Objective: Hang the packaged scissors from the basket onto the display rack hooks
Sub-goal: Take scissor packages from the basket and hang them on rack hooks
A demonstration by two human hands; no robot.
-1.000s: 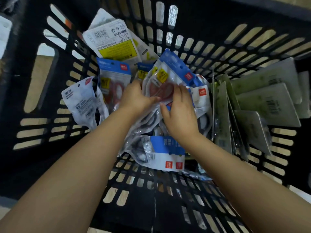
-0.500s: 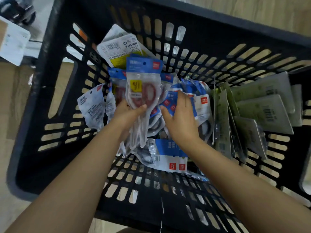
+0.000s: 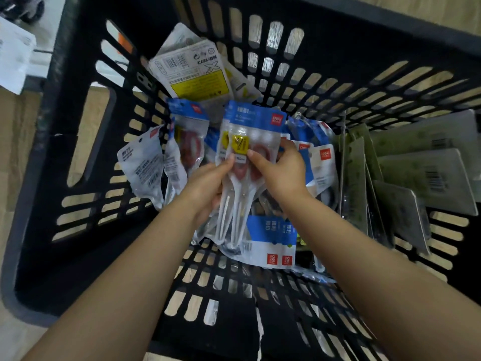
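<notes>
While pinched between left hand and right hand, both gripping, scissors packs held as a small stack above middle of basket. Risk: slick bags fanning apart, one sliding back into the pile (grip sits mid-pack, not near hang holes). No rack in view.

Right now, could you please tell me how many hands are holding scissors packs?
2: left hand and right hand both grip the raised packs over the basket.
</notes>
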